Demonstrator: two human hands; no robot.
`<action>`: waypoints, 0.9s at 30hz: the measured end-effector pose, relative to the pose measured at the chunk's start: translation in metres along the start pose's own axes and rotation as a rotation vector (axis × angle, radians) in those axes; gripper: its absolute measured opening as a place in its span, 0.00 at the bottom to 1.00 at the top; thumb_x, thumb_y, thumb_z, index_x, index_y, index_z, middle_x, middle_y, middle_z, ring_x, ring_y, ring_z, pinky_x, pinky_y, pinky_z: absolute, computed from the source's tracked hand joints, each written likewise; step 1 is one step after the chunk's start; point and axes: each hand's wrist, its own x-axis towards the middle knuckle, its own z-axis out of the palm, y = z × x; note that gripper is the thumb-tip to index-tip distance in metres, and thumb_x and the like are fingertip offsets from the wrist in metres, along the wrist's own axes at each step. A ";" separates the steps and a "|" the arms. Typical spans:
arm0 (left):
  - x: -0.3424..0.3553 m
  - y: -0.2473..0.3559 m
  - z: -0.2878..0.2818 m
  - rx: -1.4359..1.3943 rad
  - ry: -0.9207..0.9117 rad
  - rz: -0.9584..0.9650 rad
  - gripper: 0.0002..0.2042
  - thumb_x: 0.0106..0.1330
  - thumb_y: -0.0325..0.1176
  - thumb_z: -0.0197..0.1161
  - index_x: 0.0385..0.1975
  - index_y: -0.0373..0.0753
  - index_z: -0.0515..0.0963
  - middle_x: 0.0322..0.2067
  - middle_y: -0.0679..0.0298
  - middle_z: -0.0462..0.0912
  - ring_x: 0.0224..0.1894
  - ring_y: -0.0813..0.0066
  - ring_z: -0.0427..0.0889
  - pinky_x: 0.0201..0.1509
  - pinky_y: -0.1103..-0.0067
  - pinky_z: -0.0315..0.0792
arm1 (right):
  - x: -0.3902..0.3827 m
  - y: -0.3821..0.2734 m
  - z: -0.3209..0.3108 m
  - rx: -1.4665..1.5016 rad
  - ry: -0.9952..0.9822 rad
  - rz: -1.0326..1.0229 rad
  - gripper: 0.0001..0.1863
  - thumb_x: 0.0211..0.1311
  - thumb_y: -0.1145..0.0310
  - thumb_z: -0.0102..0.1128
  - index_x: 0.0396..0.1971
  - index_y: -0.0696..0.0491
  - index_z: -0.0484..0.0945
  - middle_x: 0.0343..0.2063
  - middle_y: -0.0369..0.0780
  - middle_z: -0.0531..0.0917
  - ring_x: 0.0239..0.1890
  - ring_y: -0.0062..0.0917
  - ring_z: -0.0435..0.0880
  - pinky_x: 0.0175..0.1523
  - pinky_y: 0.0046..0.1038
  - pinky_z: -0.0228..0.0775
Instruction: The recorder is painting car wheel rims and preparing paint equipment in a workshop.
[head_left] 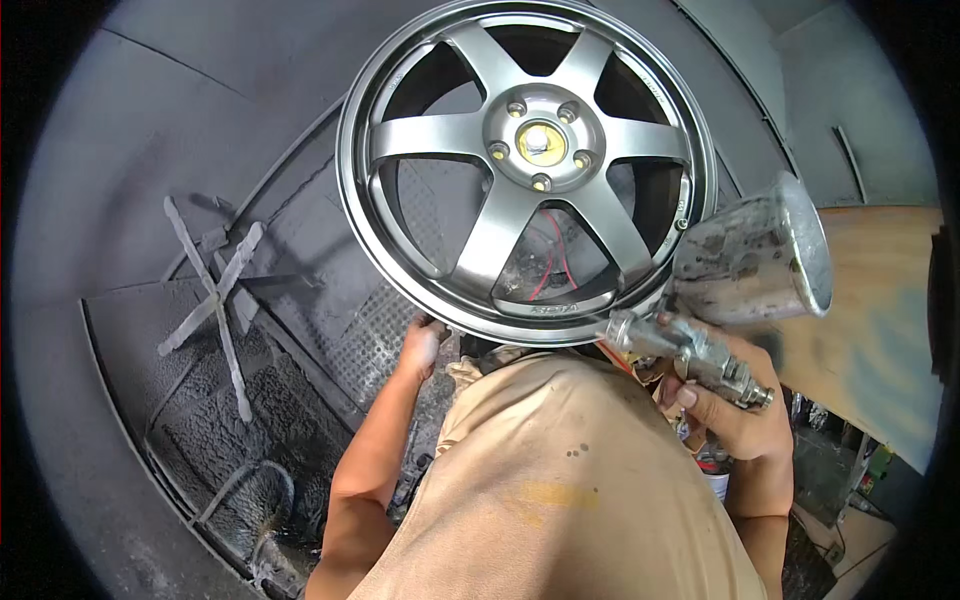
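A grey six-spoke car wheel [498,240] with a shiny rim faces me at the top middle. Its hub has a yellow-marked centre with a pale bolt head in it. My right hand [735,400] is wrapped round a metal spray gun [715,365] at the wheel's lower right. The gun's large paint-stained cup [740,260] rises beside the rim, and its nozzle end points left toward the rim's lower edge. My left hand [424,348] is closed just below the lower-left rim. Its fingertips are partly hidden, and what they hold cannot be made out.
A paint-crusted cross-shaped stand [220,295] is at the left, above a rough dark floor patch with a hose [240,480]. A perforated metal plate [385,335] lies under the wheel. Red cord [560,250] shows between spokes. At right is a wooden board [880,310].
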 end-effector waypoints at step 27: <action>-0.030 0.027 0.098 -0.309 -0.134 -0.204 0.14 0.77 0.38 0.53 0.52 0.37 0.78 0.51 0.60 0.85 0.52 0.69 0.83 0.56 0.72 0.80 | -0.063 0.033 -0.004 0.260 0.106 0.172 0.31 0.59 0.74 0.66 0.65 0.60 0.72 0.36 0.36 0.84 0.37 0.19 0.81 0.46 0.21 0.73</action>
